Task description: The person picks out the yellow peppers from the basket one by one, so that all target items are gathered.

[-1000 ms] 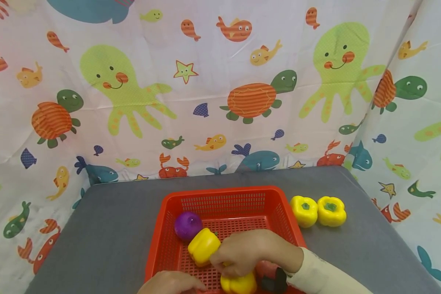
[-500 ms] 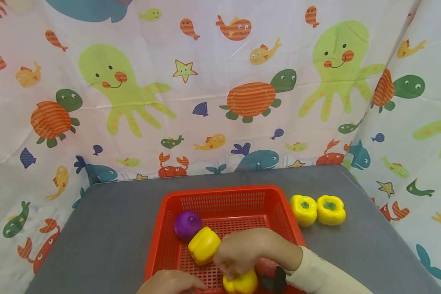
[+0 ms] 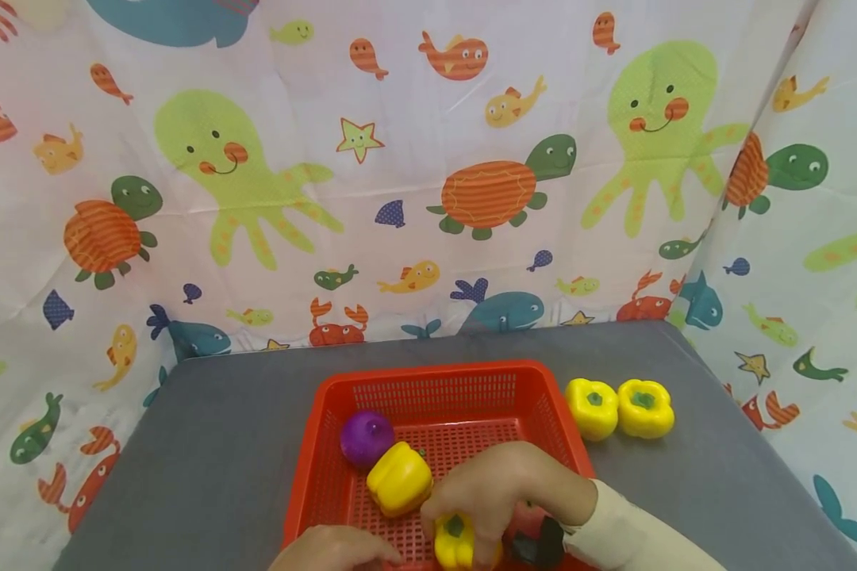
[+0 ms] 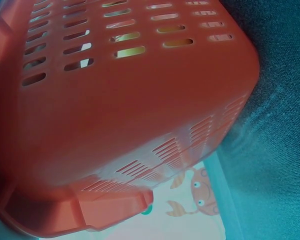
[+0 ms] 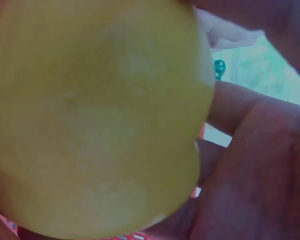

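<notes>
In the head view my right hand [image 3: 489,492] reaches into the red plastic basket [image 3: 436,371]. Its fingers are round a yellow bell pepper [image 3: 451,547], whose green stem faces up. The same pepper [image 5: 100,120] fills most of the right wrist view, with fingers and palm along its right side. My left hand [image 3: 336,547] holds the basket's near left rim, its fingertips mostly hidden. The left wrist view shows only the basket's slotted outer wall [image 4: 115,100]. Inside the basket, another yellow bell pepper [image 3: 400,479] lies on its side against a round purple onion [image 3: 367,438].
Two more yellow bell peppers [image 3: 591,409] stand side by side on the grey table [image 3: 207,444], just right of the basket. Beneath my right wrist is a reddish, partly hidden thing [image 3: 524,520]. A sea-animal curtain [image 3: 400,182] closes off the back and sides.
My right hand has shifted and turned on the near yellow bell pepper; its fingers now reach round it and the green stem shows. The left hand and the basket stay put.
</notes>
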Demonstrator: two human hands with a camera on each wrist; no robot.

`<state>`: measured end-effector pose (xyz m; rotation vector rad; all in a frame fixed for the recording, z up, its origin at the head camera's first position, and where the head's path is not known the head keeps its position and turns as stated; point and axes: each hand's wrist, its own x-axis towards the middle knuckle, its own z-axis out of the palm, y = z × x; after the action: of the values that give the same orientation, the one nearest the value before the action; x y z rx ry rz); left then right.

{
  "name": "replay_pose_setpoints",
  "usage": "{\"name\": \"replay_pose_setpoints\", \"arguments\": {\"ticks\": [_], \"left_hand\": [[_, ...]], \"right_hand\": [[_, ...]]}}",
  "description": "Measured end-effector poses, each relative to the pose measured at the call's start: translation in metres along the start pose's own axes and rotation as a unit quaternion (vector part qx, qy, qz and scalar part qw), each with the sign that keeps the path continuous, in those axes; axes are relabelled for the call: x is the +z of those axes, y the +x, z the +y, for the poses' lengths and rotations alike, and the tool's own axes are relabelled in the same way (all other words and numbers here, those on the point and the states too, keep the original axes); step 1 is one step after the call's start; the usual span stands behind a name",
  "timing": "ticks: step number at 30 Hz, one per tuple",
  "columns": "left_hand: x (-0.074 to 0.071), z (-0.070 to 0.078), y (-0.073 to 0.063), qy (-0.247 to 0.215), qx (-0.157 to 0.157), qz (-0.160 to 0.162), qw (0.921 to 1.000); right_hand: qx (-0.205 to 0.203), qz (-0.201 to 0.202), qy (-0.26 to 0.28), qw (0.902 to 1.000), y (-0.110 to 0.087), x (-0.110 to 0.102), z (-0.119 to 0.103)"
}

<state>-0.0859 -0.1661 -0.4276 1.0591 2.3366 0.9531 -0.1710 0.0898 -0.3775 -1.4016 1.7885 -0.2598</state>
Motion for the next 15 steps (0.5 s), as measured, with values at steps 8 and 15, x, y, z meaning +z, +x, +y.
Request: {"name": "replay_pose_setpoints", "arguments": {"ticks": [8,15], "left_hand": [[-0.0012,-0.0009,0.0009,0.009,-0.001,-0.009,0.9999],[-0.0010,0.0007,-0.0002,0.010,0.009,-0.004,0.9999]], "right_hand": [[0.063,0.018,0.031,0.9974,-0.0017,0.0011,-0.0018],[0.054,0.056,0.030,0.9965,-0.0051,0.0027,-0.0021]]}}
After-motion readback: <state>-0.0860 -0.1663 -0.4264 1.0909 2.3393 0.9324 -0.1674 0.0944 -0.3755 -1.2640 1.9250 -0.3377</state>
